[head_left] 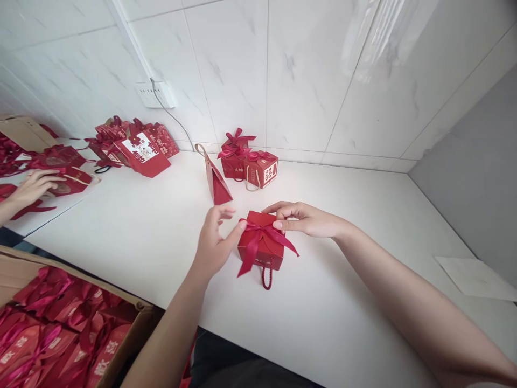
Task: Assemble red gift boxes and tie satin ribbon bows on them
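A small red gift box (264,257) stands on the white table in front of me. A dark pink ribbon (252,250) is tied in a bow across its top, with both tails hanging over the sides. A twisted red cord handle (266,277) droops from its near face. My left hand (214,242) is at the left side of the box, its thumb at the bow's left loop and its fingers curved apart. From the right, my right hand (305,220) pinches the bow's right side between thumb and forefinger, with other fingers behind the box.
Ribboned red boxes (250,167) and a wedge-shaped red bag (217,180) stand near the tiled wall. More boxes (141,148) are piled farther left. A carton (133,323) of red boxes sits lower left. Another person's hand (38,186) touches a red box at far left.
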Action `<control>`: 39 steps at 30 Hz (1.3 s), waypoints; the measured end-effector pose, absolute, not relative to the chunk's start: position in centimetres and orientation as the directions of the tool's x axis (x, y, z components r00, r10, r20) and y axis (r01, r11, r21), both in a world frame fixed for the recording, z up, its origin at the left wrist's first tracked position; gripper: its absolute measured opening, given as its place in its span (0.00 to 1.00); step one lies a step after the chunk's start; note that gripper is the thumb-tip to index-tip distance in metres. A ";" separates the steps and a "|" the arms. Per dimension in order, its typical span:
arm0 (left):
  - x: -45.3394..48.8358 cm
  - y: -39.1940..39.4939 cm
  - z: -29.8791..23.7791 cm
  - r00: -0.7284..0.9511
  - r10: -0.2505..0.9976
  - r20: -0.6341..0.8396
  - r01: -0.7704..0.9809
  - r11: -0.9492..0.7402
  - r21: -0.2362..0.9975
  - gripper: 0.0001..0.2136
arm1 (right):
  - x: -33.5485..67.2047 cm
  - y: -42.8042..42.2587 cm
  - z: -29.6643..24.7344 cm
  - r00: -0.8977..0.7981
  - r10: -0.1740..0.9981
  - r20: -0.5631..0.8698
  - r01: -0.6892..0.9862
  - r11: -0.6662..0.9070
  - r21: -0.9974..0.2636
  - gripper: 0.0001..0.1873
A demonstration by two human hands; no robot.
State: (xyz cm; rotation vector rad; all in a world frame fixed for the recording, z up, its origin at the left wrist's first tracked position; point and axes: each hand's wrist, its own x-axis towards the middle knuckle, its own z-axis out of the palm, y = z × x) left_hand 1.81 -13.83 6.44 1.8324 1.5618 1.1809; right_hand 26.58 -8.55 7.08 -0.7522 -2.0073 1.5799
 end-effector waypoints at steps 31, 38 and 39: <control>2.1 -17.9 3.2 0.245 0.962 -0.116 0.063 0.104 0.993 0.16 | 27.4 -7.5 6.4 -0.718 0.695 0.043 0.185 0.250 -0.950 0.21; 1.6 -17.9 3.5 0.382 0.909 -0.164 0.168 0.106 0.980 0.15 | 27.2 -7.6 6.4 -0.733 0.680 0.009 0.165 0.190 -0.968 0.22; 1.2 -17.9 3.7 0.429 0.883 -0.188 0.221 0.100 0.970 0.15 | 27.2 -7.6 6.5 -0.735 0.678 0.004 0.164 0.183 -0.969 0.22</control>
